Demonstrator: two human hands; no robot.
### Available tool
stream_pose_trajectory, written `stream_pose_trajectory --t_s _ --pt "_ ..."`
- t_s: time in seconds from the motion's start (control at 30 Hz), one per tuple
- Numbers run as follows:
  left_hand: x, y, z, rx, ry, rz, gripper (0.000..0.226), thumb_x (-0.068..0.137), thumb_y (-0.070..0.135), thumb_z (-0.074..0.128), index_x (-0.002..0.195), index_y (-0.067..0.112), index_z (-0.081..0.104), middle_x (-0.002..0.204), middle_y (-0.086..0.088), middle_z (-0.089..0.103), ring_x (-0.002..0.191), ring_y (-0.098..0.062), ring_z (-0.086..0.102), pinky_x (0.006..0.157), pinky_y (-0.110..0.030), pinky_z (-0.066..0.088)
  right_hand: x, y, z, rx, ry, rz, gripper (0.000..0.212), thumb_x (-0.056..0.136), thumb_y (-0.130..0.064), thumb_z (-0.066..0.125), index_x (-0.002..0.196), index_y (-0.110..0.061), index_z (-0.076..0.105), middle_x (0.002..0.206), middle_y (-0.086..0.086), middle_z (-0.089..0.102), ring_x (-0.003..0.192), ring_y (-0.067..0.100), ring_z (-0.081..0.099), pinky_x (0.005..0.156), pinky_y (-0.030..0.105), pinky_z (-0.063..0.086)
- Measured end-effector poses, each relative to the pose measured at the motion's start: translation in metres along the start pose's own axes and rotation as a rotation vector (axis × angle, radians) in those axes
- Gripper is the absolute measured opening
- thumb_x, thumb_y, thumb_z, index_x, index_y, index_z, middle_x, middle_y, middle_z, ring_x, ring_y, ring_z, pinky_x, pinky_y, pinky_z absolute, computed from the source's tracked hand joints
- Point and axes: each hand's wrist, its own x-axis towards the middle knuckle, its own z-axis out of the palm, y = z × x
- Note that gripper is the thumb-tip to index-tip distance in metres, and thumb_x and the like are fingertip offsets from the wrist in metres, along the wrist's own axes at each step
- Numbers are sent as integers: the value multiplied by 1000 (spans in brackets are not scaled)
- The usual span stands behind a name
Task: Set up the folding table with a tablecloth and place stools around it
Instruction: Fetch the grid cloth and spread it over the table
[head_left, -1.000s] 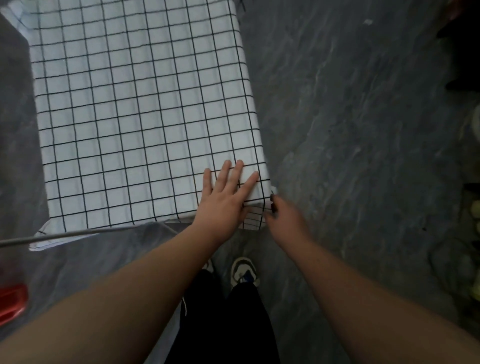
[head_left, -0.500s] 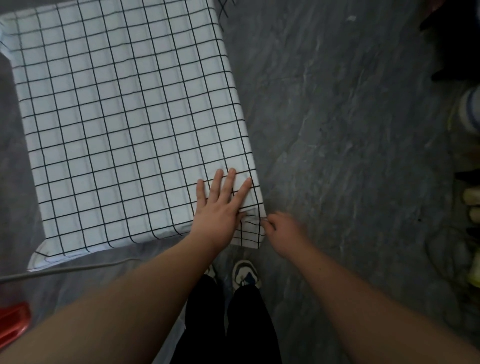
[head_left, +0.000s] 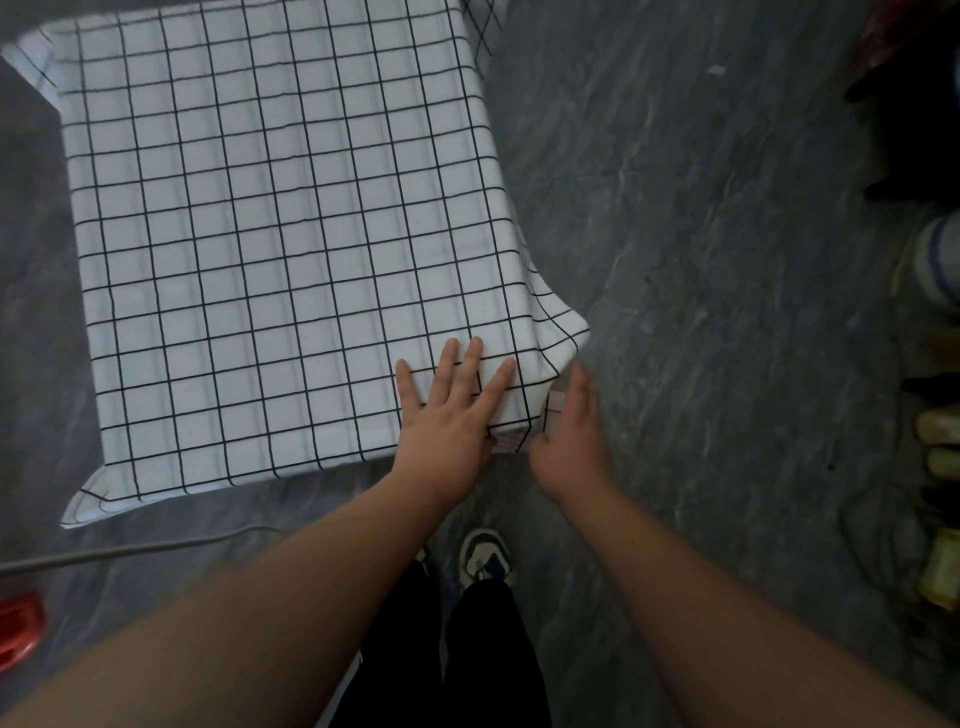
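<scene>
A white tablecloth with a black grid (head_left: 270, 249) covers the whole folding table, whose top and legs are hidden under it. My left hand (head_left: 449, 410) lies flat with straight fingers on the cloth at the near right corner. My right hand (head_left: 571, 431) is at the side of that same corner, fingers extended against the hanging fabric. The cloth's corner flap (head_left: 563, 332) sticks out to the right just beyond my hands. No stool is clearly in view.
Dark grey marbled floor (head_left: 701, 260) surrounds the table. A grey cable (head_left: 130, 551) runs along the floor at the near left, beside a red object (head_left: 18, 626). Bottles and dark items (head_left: 935, 441) line the right edge. My shoes (head_left: 485, 556) stand just below the corner.
My right hand has opened from a pinch on the corner's hanging edge to straight fingers against it. The corner flap now juts out to the right. My left hand stays flat.
</scene>
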Motion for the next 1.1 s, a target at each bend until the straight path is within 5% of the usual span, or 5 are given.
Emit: stream_pose_trajectory --t_s 0.07,0.23,0.47,0.73,1.1 --pt "0 -1 2 -16 -28 -21 90 95 42 51 152 36 -20 163 -6 -22 146 -29 -28 111 -68 -14 -3 1 -2 -13 2 -20 100 86 0 59 157 -29 -5 167 -1 2 150 20 13 120 38 23" --pt "2 -6 9 -34 -43 -37 90 97 44 49 151 36 -23 162 -6 -24 145 -27 -31 113 -65 -14 5 12 11 227 -243 24 103 67 -4 63 150 -50 22 142 -5 54 125 19 56 97 44 53" --pt "3 -6 7 -31 -75 -38 91 98 40 48 148 36 -28 160 -6 -30 143 -29 -35 112 -66 -16 17 -10 5 551 -205 139 53 84 18 51 127 -13 53 117 15 67 106 26 65 90 37 54" --pt "2 -1 -3 -53 -73 -44 92 93 45 51 152 33 -19 162 -7 -25 146 -29 -30 112 -67 -12 16 -11 0 177 -194 156 39 88 -17 61 126 -24 62 112 1 70 104 24 65 89 36 53" --pt "-19 -23 -28 -166 -43 -78 89 93 51 50 153 35 -15 163 -3 -21 146 -26 -30 117 -59 -12 -6 -62 -4 -55 18 -149 80 86 0 49 156 -24 19 164 -3 14 149 16 14 120 30 16"
